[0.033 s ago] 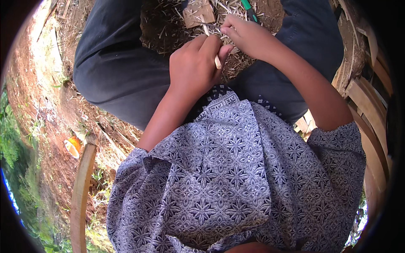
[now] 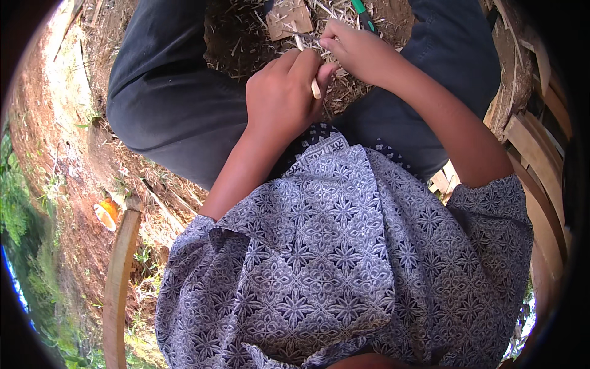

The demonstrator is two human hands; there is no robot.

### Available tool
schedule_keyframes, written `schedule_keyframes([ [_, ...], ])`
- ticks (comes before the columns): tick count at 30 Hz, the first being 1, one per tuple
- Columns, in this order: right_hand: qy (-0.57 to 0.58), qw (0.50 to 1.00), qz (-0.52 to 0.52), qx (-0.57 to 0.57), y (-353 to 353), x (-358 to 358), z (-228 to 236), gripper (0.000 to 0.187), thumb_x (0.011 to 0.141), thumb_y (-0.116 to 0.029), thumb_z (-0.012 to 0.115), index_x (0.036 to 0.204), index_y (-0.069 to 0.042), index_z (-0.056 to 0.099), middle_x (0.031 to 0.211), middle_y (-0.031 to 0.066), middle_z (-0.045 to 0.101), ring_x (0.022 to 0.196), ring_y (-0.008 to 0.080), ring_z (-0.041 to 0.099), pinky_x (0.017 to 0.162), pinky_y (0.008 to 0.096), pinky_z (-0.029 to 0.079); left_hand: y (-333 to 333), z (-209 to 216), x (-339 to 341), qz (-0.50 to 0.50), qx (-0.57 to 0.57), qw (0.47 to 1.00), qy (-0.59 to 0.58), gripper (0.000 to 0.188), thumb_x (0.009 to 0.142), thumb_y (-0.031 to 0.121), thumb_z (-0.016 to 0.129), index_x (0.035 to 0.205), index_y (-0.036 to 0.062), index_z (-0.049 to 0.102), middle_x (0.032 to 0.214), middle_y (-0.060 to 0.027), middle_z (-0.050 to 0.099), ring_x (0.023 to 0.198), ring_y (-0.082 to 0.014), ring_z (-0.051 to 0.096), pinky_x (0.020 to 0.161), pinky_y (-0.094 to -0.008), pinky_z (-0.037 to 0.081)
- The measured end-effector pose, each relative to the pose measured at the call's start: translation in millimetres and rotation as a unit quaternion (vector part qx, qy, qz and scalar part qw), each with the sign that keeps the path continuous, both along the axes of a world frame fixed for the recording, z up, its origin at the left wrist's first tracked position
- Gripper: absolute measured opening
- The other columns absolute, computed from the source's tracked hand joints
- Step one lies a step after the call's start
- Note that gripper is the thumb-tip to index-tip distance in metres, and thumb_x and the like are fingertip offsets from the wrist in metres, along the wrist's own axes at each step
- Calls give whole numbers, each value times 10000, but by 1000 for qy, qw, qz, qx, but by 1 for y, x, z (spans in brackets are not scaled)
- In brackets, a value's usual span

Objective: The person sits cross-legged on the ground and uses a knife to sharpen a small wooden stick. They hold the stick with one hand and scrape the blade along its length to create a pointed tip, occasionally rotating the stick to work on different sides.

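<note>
I sit with my knees apart in dark trousers [image 2: 178, 104], and both hands meet over the littered ground between them. My left hand [image 2: 283, 92] is closed around a thin pale stick [image 2: 315, 88], whose end pokes out past my thumb. My right hand [image 2: 359, 52] is just beyond it, fingers pinched on a thin dark sliver [image 2: 302, 35] that points left; I cannot tell whether it is a blade or a strip. The two hands almost touch. A flat tan piece of wood [image 2: 289, 17] lies just past the sliver.
A green-handled tool [image 2: 362, 13] lies on the straw and shavings [image 2: 246, 43] behind my right hand. Stacked wooden slats [image 2: 541, 154] curve along the right. A bent wooden plank [image 2: 120, 277] stands at lower left beside an orange scrap [image 2: 107, 212] on red earth.
</note>
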State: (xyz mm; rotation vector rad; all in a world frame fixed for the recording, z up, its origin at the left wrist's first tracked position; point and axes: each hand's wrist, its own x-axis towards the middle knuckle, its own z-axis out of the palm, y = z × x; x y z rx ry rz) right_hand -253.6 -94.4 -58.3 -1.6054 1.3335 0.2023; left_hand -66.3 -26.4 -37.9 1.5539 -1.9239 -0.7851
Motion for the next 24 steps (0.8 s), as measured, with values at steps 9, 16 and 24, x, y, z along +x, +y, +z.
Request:
schedule_keyframes([
  [9,45,998,-19,-43,0,6,-70,281,1033,-344,570,1113,-77,607,854,196,686,812,397,676,732,497,507,-2,8,-2,2,34,999,-7,160,983,198,669,891,74,630,754,-111,622,660,-354,630,579,-430,490],
  [16,40,998,-20,-54,-14,-15,-64,275,1045,-334,554,1149,-90,624,898,148,702,820,337,690,756,470,513,3,11,4,33,69,996,42,191,1045,207,577,954,47,630,787,-146,622,686,-376,637,618,-422,501],
  [24,6,999,35,-2,-10,-3,-12,268,1046,-330,558,1091,-72,613,831,158,674,787,328,677,732,459,509,4,9,5,23,70,997,36,225,1078,211,504,1001,30,613,811,-158,629,710,-384,649,641,-424,505],
])
